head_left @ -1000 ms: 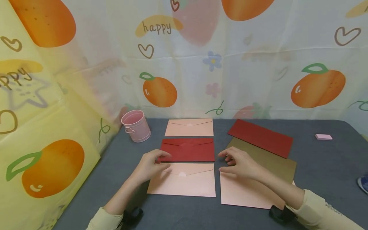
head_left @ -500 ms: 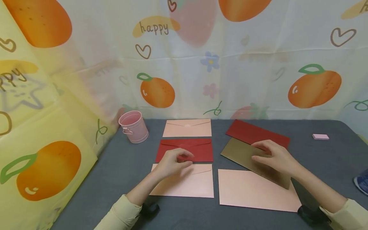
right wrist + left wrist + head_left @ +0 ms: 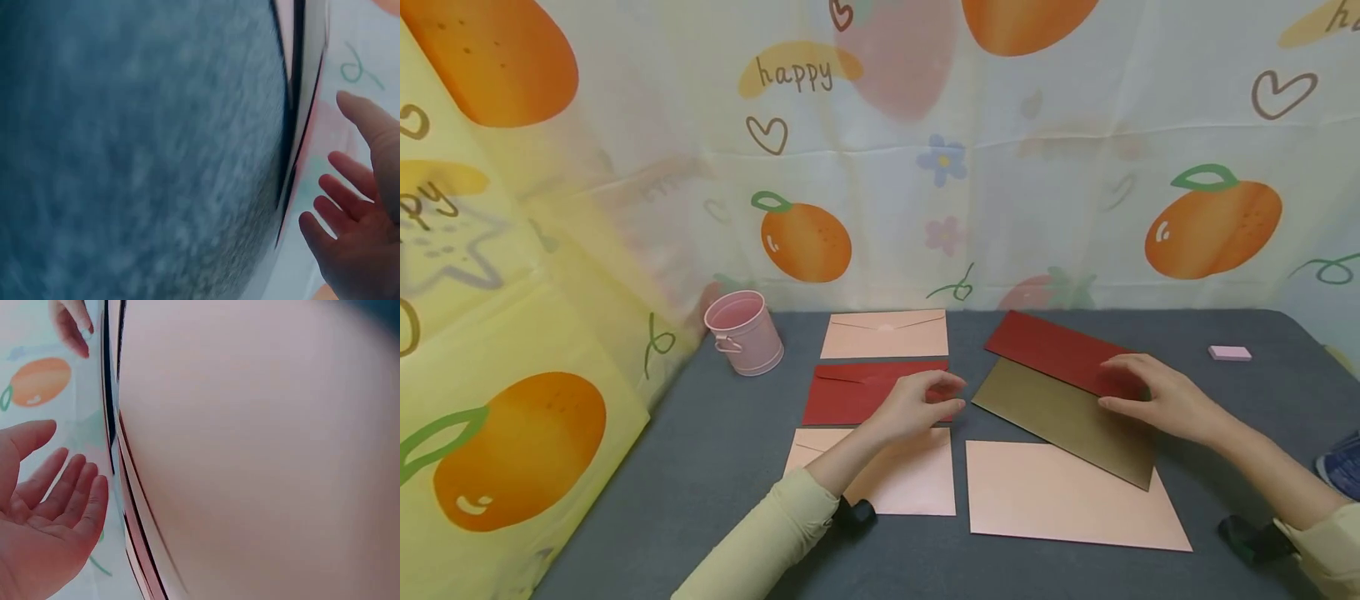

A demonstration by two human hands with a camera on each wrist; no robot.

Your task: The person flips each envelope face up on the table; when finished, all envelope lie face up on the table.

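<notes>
In the head view my left hand (image 3: 917, 398) hovers over the right end of a red envelope (image 3: 842, 398), its fingers loosely bent and holding nothing. A pale pink envelope (image 3: 917, 487) lies in front of that one, partly hidden by my forearm; a smaller pink envelope (image 3: 884, 336) lies behind. My right hand (image 3: 1168, 400) is above the right ends of a dark red flat piece (image 3: 1052, 348) and an olive-gold one (image 3: 1052, 408), also holding nothing. A pale pink sheet-like piece (image 3: 1060, 504) lies partly under the olive one. Both wrist views show spread fingers, with nothing between them.
A pink bucket (image 3: 747, 337) stands at the table's back left. Toward the right lies a small pink block (image 3: 1229, 353). A fruit-printed curtain (image 3: 880, 208) hangs behind the grey table (image 3: 700, 500). Part of a blue shoe-like thing (image 3: 1341, 467) shows at the right edge.
My left hand has moved right across the left column of envelopes. My right hand has moved right, from the left edge of the right-hand pieces to their right ends. The view has shifted slightly.
</notes>
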